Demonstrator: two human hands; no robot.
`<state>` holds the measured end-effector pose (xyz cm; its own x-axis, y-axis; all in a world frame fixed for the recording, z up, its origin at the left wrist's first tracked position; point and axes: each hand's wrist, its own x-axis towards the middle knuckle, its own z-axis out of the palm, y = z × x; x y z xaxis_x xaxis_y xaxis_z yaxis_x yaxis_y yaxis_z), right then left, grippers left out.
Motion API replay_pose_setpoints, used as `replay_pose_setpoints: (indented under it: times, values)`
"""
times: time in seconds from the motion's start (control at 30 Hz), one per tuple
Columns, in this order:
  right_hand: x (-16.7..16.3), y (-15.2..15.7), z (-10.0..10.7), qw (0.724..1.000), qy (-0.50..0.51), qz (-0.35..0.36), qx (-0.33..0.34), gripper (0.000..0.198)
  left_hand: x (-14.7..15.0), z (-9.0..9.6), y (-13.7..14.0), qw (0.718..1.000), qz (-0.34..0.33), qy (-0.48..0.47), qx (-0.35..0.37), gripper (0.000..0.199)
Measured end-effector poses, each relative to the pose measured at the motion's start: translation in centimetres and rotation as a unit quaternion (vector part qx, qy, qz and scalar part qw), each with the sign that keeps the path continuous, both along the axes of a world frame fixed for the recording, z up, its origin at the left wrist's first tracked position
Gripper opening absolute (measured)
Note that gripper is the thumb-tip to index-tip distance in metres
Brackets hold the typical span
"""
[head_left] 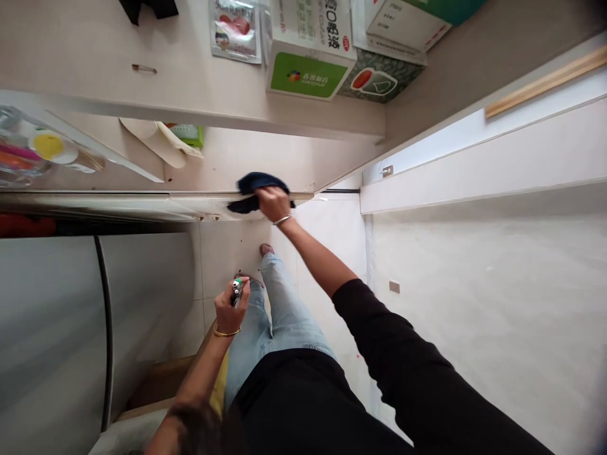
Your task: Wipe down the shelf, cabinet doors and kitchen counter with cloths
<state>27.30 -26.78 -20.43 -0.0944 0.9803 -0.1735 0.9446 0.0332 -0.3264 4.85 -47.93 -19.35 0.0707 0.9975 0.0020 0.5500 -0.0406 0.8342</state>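
In the head view, beyond the fingers of the right hand [272,203] stand stacked cartons [310,60] and a flat packet [236,28] on a pale ledge [142,76], with a roll of paper [156,140] and a clear bin [28,151] off to the fingers' left side. That hand's fingers are curled down, clamped on a dark blue cloth [256,186], bunched and pressed flat on the ledge's edge. The left hand [231,308] is closed round a small spray bottle [236,291] with a green-and-white top, held well short of the cloth above pale jeans [275,309].

Green-and-white carton [307,60] beside patterned box [382,79] on shelf; red-printed packet [236,28] near; paper roll [154,140] below; yellow-capped bottle [57,148]; steel refrigerator door [47,328]; wall socket [394,286].
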Motion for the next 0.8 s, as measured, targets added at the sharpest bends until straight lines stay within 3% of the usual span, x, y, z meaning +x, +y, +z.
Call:
replay_pose_setpoints:
  times: [0.07,0.13,0.3,0.37,0.5,0.6,0.73,0.8]
  values:
    - [3.2,-1.3,0.9,0.998,-0.036,-0.061,0.001,0.051,-0.2,-0.2,0.2,0.999,0.016,-0.011,-0.030,0.026]
    - [3.7,-1.6,1.0,0.996,-0.046,-0.076,0.010,0.052,-0.4,-0.4,0.2,0.998,0.034,-0.014,-0.055,0.030]
    - [-1.6,1.0,-0.7,0.997,0.010,0.057,0.056,0.056,-0.3,-0.4,0.1,0.997,0.053,0.017,-0.051,0.031]
    - [-1.2,1.2,-1.1,0.994,0.025,0.084,0.063,0.056,0.1,-0.2,0.0,0.998,0.046,0.017,-0.047,0.030]
    - [2.7,-1.1,-0.6,0.999,0.003,0.028,0.040,0.055,1.0,-0.1,0.4,0.999,0.042,0.002,-0.031,0.029]
    - [2.1,-1.7,-0.1,0.999,-0.019,0.015,0.044,0.055,1.6,0.0,0.5,0.999,0.045,-0.007,-0.017,0.026]
    - [0.2,1.8,0.6,0.996,-0.023,0.066,0.049,0.055,1.5,0.6,0.0,0.999,0.042,0.015,0.002,0.023]
    - [1.7,4.1,0.9,0.998,-0.040,0.021,0.036,0.059,1.3,0.8,-0.4,0.999,0.039,0.031,0.011,0.022]
